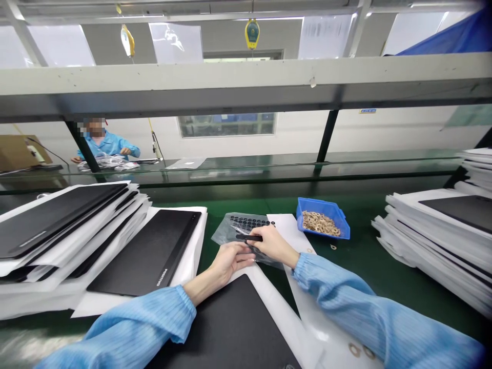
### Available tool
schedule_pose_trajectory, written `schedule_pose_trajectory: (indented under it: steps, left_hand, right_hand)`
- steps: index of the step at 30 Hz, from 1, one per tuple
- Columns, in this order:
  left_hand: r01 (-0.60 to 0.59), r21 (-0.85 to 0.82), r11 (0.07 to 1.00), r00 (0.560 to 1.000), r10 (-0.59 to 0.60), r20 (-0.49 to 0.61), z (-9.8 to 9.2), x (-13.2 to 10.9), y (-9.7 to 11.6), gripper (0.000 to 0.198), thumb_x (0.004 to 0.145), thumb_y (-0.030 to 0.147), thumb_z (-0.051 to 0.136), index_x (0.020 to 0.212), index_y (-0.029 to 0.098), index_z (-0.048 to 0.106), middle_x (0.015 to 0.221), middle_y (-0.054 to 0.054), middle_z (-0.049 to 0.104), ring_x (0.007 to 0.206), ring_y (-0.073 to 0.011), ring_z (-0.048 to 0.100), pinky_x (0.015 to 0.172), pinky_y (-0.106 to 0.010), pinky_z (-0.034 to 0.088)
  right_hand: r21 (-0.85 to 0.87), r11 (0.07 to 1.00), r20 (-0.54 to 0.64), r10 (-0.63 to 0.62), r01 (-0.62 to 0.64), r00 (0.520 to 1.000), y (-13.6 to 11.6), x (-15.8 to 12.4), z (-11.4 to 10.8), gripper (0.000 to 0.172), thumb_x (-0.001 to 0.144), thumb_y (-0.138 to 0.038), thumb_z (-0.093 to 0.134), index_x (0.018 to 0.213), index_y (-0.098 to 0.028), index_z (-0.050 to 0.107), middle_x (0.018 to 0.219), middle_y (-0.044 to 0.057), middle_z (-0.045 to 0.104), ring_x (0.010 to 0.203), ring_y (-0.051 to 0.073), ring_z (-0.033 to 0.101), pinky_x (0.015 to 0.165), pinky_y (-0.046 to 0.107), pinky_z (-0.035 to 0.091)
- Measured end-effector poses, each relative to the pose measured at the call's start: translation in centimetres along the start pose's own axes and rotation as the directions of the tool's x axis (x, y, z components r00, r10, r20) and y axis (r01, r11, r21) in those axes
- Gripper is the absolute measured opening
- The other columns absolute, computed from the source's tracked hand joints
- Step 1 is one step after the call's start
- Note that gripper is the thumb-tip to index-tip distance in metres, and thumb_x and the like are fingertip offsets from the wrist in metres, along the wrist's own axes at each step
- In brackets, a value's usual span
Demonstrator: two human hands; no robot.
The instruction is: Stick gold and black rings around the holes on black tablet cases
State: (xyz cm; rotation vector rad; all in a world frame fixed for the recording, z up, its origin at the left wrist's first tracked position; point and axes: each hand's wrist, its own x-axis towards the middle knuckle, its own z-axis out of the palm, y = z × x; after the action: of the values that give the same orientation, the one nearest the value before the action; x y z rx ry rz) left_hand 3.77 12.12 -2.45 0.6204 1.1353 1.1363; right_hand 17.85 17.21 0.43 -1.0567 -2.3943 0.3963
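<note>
My right hand [274, 245] pinches slim black tweezers [249, 238] that point left. My left hand [230, 262] is just below them, fingers stretched out to the right; nothing shows clearly in it. Beneath and behind the hands lies a clear plastic sheet [225, 233] with rows of round black pads [246, 221]. Closest to me is a flat black laptop cover [234, 323] on white wrapping, partly hidden by my left sleeve. Left of it, a black lid marked POSITIVO [148, 251] rests on white sheeting.
A blue bin [342, 225] of small tan rings sits behind my right hand; a few loose rings [354, 350] lie nearby. Stacks of wrapped black covers stand left [57, 220] and right [434, 236]. A shelf beam [230, 77] spans overhead. A person in blue [111, 146] works beyond.
</note>
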Motion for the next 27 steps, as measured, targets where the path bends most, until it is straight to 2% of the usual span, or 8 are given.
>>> schedule_pose_trajectory:
  steps: [11,19,23,27]
  left_hand:
    - [-0.024,0.021,0.999,1.0,0.024,0.003,0.3,-0.4,-0.1,0.021,0.091,0.027,0.056,0.105,0.011,0.058,0.098,-0.006,0.061,0.08,-0.0153,0.062,0.069,-0.031,0.054]
    - [-0.055,0.039,0.998,0.999,0.055,0.001,0.3,-0.8,-0.1,0.019,0.091,0.025,0.056,0.104,0.011,0.058,0.097,-0.005,0.061,0.078,-0.0146,0.062,0.068,-0.03,0.054]
    - [-0.068,0.053,0.996,0.997,0.067,0.025,0.4,-0.8,-0.2,0.02,0.091,0.026,0.056,0.104,0.011,0.058,0.097,-0.006,0.062,0.079,-0.015,0.062,0.069,-0.031,0.054]
    - [-0.073,0.08,0.994,0.997,0.071,0.031,0.5,-1.0,0.3,0.017,0.091,0.026,0.056,0.1,0.011,0.059,0.095,-0.005,0.062,0.081,-0.0155,0.062,0.07,-0.032,0.054]
  right_hand:
    - [-0.011,0.999,0.002,0.04,-0.04,0.999,-0.2,-0.4,0.9,0.017,0.078,-0.019,0.057,0.072,-0.016,0.073,0.065,0.005,0.069,0.062,0.017,0.059,0.058,0.025,0.037]
    - [0.05,0.998,-0.025,0.05,-0.049,0.998,-0.2,-0.3,1.0,0.015,0.071,-0.014,0.054,0.059,-0.014,0.062,0.058,0.002,0.06,0.057,0.014,0.05,0.057,0.025,0.031]
    - [0.127,0.987,-0.046,0.11,-0.104,0.993,0.2,0.0,-0.3,0.021,0.075,-0.019,0.05,0.057,-0.013,0.059,0.053,0.0,0.052,0.053,0.013,0.045,0.054,0.025,0.029]
    - [0.263,0.954,0.02,0.143,-0.143,0.99,-0.6,-0.3,-2.9,0.024,0.077,-0.026,0.049,0.061,-0.013,0.06,0.055,-0.001,0.053,0.054,0.011,0.045,0.052,0.023,0.032]
